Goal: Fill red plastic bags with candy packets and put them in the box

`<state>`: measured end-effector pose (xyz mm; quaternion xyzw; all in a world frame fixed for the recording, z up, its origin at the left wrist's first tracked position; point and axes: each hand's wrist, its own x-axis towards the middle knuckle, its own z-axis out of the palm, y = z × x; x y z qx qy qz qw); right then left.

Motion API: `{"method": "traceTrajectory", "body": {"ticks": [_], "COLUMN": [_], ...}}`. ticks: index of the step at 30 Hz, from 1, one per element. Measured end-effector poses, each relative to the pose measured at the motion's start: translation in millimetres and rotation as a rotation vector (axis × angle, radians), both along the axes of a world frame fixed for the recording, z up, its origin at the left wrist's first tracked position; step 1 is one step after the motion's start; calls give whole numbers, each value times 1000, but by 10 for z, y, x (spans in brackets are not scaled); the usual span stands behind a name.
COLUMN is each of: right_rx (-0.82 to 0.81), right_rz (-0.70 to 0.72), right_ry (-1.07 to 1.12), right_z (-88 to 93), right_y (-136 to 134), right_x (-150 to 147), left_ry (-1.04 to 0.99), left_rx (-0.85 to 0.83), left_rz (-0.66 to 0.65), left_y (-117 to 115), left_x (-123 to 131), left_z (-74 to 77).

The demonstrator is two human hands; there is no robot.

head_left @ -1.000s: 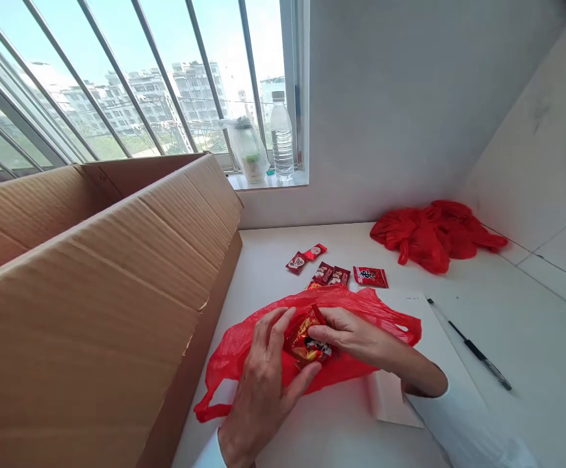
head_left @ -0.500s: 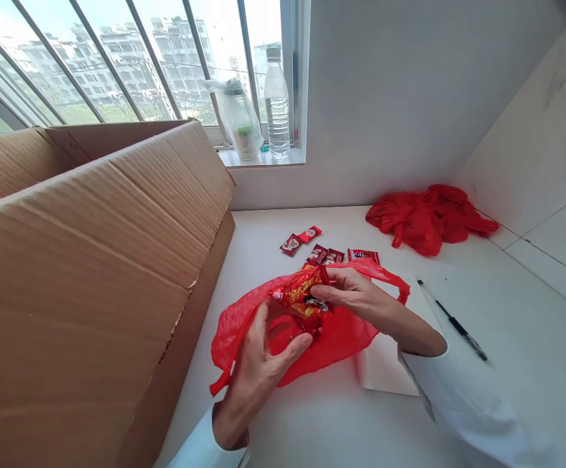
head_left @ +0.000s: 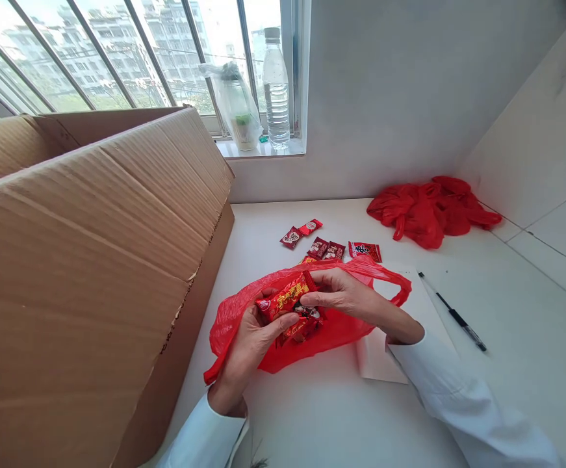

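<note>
Both hands are over a spread red plastic bag (head_left: 346, 331) on the white table. My left hand (head_left: 249, 344) is closed on the left end of red and gold snack packets (head_left: 288, 294), its thumb across the lower edge. With thumb and fingers, my right hand (head_left: 344, 296) grips the right end of the same packets. Another red packet (head_left: 299, 330) shows just under them. Beyond the bag lie small dark red packets (head_left: 318, 247), a brighter red one (head_left: 310, 227) and a red and white packet (head_left: 365, 251).
A large cardboard box (head_left: 82, 279) fills the left side. Crumpled red bags (head_left: 429, 211) lie at the back right. A black pen (head_left: 458, 318) rests right of a white sheet (head_left: 380, 364). On the windowsill stand a water bottle (head_left: 277, 97) and a bagged cup (head_left: 241, 120).
My left hand has closed its fingers and thumb on the packets, which it was held open beside before. The packets have tilted and shifted slightly left. The view has moved a little.
</note>
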<state>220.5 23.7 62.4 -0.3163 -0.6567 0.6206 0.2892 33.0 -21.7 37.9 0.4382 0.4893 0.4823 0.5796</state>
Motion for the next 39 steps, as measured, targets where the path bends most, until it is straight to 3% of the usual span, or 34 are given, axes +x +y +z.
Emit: {"method": "traceTrajectory", "body": {"ticks": [5,10,15,19,24,29,32,34,39], "right_rx": [88,75,75,-70,-142,-185,-130,-99,-72], "right_rz": [-72,-58,-74,81,3,30,-8,-42,-131], "right_ry": [-71,-59,-52,64,63,87,91,81,125], "right_z": [26,13,25,60,21,55,90,110,149], "right_y": [-39,-17,-25,-92,-44,-34,-70,-80,-58], "right_x": [-15,-6,-5,5,37,35,16,3,1], "left_ry": [-22,-113,-151,-77,-103,-87,-101,-140,-118], "left_rx": [-3,-94,-75,-20,-93,-44,25,32,29], "left_rz": [-55,40,79,51,43,166,242,211,-31], "left_y": [-32,-60,-51,-46,-62,-64,-63,-66,-66], "left_x": [35,63,30,27,21,-15,7,34,88], "left_z": [29,19,-36,-11,56,40,27,32,66]}}
